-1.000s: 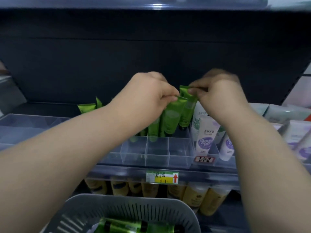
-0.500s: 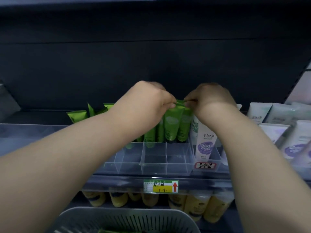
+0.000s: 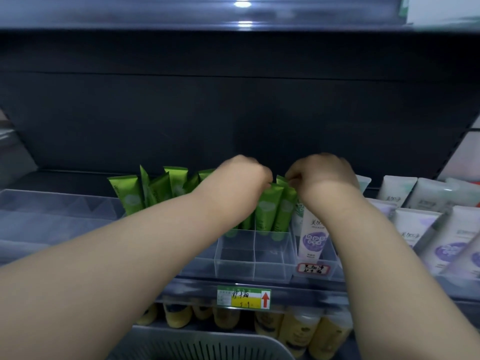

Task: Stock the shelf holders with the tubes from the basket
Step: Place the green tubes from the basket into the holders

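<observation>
Both of my forearms reach over the shelf edge to the clear holder (image 3: 254, 255).

1. Left hand (image 3: 244, 175): fingers curled, tips closed on the crimped top edge of the first green tube (image 3: 267, 203). The fingertips are blurred, so I cannot tell the exact grip.
2. Right hand (image 3: 323, 170): thumb and fingers pinch the top edge of the second green tube (image 3: 285, 207), which stands touching the first on its right side.
3. Both tubes stand cap-down and nearly upright in the rear compartments of the holder. The two front compartments below them hold no tube.
4. More green tubes (image 3: 135, 194) stand further left in the same row, some tilted against one another; my left forearm hides the middle of that row.
5. Just right of the second green tube, white tubes with purple labels (image 3: 311, 237) stand in their own holder, partly behind my right wrist.
6. A price tag (image 3: 244, 298) with a red arrow sits on the shelf edge below the clear holder. Yellow bottles (image 3: 298, 328) stand on the shelf beneath.
7. The grey basket (image 3: 207, 345) is at the bottom edge of the view; only its slotted rim shows, not its contents.
</observation>
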A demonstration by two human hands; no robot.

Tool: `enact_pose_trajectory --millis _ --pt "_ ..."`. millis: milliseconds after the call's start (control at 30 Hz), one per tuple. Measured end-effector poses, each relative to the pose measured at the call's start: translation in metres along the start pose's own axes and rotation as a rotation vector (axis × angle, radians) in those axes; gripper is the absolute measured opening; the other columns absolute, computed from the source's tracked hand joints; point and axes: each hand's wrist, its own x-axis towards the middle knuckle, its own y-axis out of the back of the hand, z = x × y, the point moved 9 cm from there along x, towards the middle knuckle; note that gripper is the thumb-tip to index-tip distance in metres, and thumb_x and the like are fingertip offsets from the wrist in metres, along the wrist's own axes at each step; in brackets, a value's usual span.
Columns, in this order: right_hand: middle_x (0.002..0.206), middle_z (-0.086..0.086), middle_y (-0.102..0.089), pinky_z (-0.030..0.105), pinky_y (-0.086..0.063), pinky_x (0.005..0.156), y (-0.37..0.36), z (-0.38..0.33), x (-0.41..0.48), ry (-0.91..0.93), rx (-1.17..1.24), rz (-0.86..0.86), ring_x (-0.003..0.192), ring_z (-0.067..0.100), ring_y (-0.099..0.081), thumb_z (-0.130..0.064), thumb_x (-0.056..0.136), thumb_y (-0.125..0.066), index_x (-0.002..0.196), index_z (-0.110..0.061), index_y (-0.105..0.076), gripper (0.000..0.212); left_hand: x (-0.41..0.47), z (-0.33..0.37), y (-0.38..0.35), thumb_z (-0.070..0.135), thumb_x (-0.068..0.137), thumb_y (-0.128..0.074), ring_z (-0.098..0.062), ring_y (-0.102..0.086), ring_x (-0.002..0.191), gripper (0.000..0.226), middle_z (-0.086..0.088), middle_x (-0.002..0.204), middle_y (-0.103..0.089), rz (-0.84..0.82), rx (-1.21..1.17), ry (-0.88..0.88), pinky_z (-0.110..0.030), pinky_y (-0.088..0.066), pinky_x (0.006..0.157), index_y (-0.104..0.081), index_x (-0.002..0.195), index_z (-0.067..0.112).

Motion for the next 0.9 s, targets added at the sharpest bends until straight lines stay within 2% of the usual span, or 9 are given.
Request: enact_pose_trajectory --millis 100,233,400,533,633,733,833,867,900 --pt "0.120 0.004 -0.058 0.027 -0.036 0.093 0.002 0.002 -0.001 0.000 0.025 0.023 0.115 0.025 -0.050 -0.019 0.090 -0.053 0.116 -0.039 -0.061 0.034 0.005 0.000 -0.014 0.007 0.091 -0.050 -0.025 -0.058 0.089 0.025 -0.004 0.096 -0.058 -0.086 0.051 0.046 -0.033 -0.049 0.078 -0.062 0.111 0.016" --pt "0.119 0.003 -0.060 0.027 -0.037 0.092 0.005 0.005 -0.003 0.005 0.039 0.060 0.113 0.025 -0.051 -0.017 0.090 -0.050 0.116 -0.037 -0.061 0.034 0.014 -0.008 -0.017 0.003 0.090 -0.049 -0.027 -0.056 0.104 0.037 -0.009 0.118 -0.055 -0.163 0.026 0.158 -0.028 -0.046 0.082 -0.054 0.125 0.014" --pt "0.118 0.002 -0.062 0.027 -0.039 0.092 0.010 0.009 -0.006 -0.007 0.063 0.064 0.112 0.025 -0.054 -0.017 0.091 -0.050 0.115 -0.035 -0.062 0.033 0.011 -0.012 -0.015 0.014 0.095 -0.042 -0.025 -0.056 0.106 0.027 -0.005 0.114 -0.058 -0.228 0.067 0.205 -0.031 -0.047 0.086 -0.059 0.116 0.014" --pt "0.118 0.002 -0.061 0.025 -0.039 0.089 0.006 0.007 -0.006 0.005 0.061 0.041 0.111 0.026 -0.054 -0.014 0.090 -0.050 0.115 -0.035 -0.062 0.035 0.009 -0.009 -0.014 0.003 0.090 -0.051 -0.026 -0.058 0.096 0.029 -0.006 0.110 -0.056 -0.193 0.126 0.168 -0.031 -0.050 0.078 -0.060 0.115 0.014" --pt "0.117 0.007 -0.056 0.024 -0.034 0.083 0.000 0.003 -0.002 0.047 0.076 0.092 0.113 0.030 -0.048 -0.016 0.089 -0.052 0.118 -0.033 -0.060 0.035 0.007 -0.010 -0.016 0.008 0.091 -0.047 -0.026 -0.057 0.099 0.024 -0.001 0.099 -0.052 -0.218 0.064 0.204 -0.032 -0.049 0.081 -0.061 0.111 0.013" --pt "0.100 0.005 -0.064 0.024 -0.028 0.074 0.000 -0.014 -0.003 0.197 -0.033 0.268 0.101 0.028 -0.051 -0.008 0.077 -0.064 0.107 -0.026 -0.067 0.036 0.007 -0.009 -0.016 0.016 0.095 -0.041 -0.026 -0.057 0.102 0.024 0.001 0.094 -0.048 -0.206 0.014 0.222 -0.032 -0.046 0.080 -0.060 0.108 0.013" --pt "0.059 0.003 -0.064 0.022 -0.029 0.063 0.012 -0.018 -0.005 0.236 -0.008 0.435 0.065 0.029 -0.058 0.004 0.041 -0.082 0.071 -0.017 -0.073 0.038 0.009 -0.005 -0.019 0.006 0.090 -0.049 -0.025 -0.056 0.094 0.014 -0.003 0.092 -0.045 -0.283 0.076 0.210 -0.028 -0.039 0.068 -0.058 0.101 0.008" --pt "0.059 0.003 -0.064 0.022 -0.029 0.063 0.015 -0.017 -0.005 0.227 -0.006 0.453 0.065 0.029 -0.058 0.004 0.041 -0.082 0.071 -0.017 -0.073 0.038 0.010 -0.003 -0.020 -0.001 0.085 -0.052 -0.024 -0.055 0.087 0.014 -0.004 0.088 -0.045 -0.300 0.102 0.203 -0.028 -0.038 0.064 -0.056 0.095 0.008" --pt "0.070 0.003 -0.067 0.023 -0.027 0.066 0.015 -0.017 -0.004 0.216 -0.010 0.418 0.075 0.029 -0.058 0.002 0.053 -0.079 0.081 -0.020 -0.074 0.036 0.011 -0.005 -0.020 -0.005 0.081 -0.054 -0.024 -0.052 0.082 0.017 -0.002 0.082 -0.042 -0.323 0.110 0.227 -0.029 -0.039 0.062 -0.053 0.090 0.010"
